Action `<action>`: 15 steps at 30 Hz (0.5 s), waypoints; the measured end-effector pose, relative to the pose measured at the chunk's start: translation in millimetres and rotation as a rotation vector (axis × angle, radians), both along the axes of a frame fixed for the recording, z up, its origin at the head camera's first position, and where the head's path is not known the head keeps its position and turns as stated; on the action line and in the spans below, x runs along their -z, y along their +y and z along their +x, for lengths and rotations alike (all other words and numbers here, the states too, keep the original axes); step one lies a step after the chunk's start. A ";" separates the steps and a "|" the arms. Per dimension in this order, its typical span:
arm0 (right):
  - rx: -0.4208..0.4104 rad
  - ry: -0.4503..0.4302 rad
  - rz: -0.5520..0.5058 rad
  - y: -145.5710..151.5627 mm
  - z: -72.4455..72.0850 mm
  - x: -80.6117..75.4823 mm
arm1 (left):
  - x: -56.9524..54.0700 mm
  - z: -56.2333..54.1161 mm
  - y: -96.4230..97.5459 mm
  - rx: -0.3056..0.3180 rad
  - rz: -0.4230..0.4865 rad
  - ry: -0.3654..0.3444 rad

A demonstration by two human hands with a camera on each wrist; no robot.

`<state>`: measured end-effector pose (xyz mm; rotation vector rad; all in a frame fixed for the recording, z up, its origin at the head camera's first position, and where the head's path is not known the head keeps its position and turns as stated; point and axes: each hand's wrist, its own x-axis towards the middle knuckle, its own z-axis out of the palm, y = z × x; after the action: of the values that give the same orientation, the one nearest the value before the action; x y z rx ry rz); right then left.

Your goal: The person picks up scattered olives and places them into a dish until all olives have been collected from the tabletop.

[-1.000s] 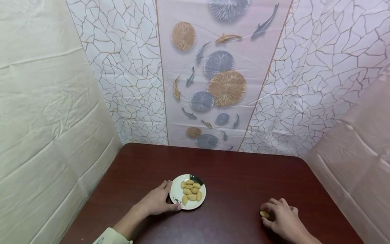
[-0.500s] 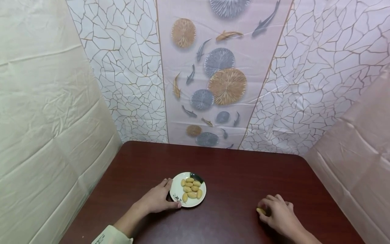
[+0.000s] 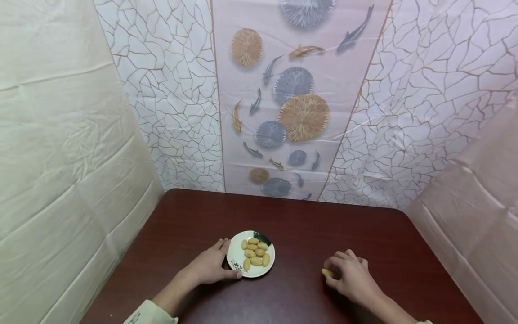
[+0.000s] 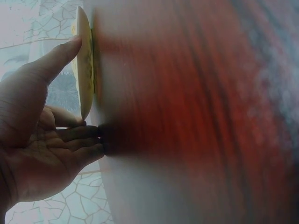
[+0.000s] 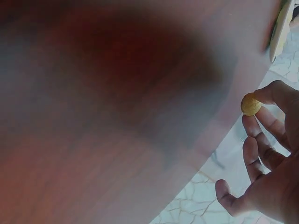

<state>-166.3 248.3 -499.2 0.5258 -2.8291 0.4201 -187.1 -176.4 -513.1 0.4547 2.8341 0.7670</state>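
A small round plate (image 3: 235, 255), white with a dark green patch and a dark floral print, sits on the table. Several yellow oval pieces (image 3: 260, 253) lie on it; their kind is not clear. My left hand (image 3: 208, 265) holds the plate's left side, with the thumb on the near rim and the index finger farther round. To the right of the plate, my right hand (image 3: 353, 276) pinches one more yellow oval piece (image 3: 327, 272) between thumb and fingertips. That yellow piece (image 5: 251, 104) is plain in the right wrist view, its other fingers loosely bent.
The dark red wooden table (image 3: 307, 229) has rounded far corners. Patterned cloth (image 3: 275, 186) hangs behind it, and pale creased cloth (image 3: 81, 189) stands at the left side, with similar cloth at the right.
My right hand has moved left and slightly farther up the table, toward the plate, with the yellow oval piece pinched in it. The left hand and the plate have stayed in place.
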 end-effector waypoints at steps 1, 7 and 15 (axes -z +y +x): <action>-0.007 -0.004 0.001 -3.8 -1.7 -1.2 | 0.0 0.1 0.3 0.002 0.000 0.001; -0.073 -0.003 0.002 -34.0 -13.1 -8.0 | 0.1 -0.8 1.0 0.008 -0.002 0.005; -0.165 0.004 -0.035 -77.9 -23.6 -15.3 | -2.5 -0.2 -0.2 0.007 -0.008 0.005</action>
<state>-189.9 170.5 -484.0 0.7554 -2.7794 0.4974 -187.3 -176.7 -510.6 0.4654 2.8381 0.7534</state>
